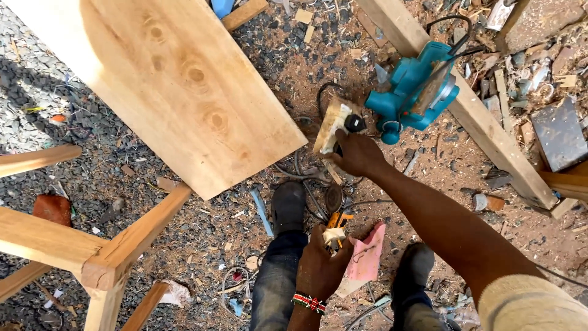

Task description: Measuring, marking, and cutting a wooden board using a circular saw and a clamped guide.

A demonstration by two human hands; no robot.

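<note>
Seen from above, the person's right hand (357, 153) reaches down and grips a pale wooden block with a black socket and plug fixed to it (335, 125), which lies on the sawdust-strewn ground beside a teal electric hand planer (416, 89) resting on a long timber beam (484, 122). The left hand (323, 260) is closed around a small yellow and white object (335, 233), unclear in kind. The block looks light, rigid and rough, best held by its wooden sides, away from the trailing cable.
</note>
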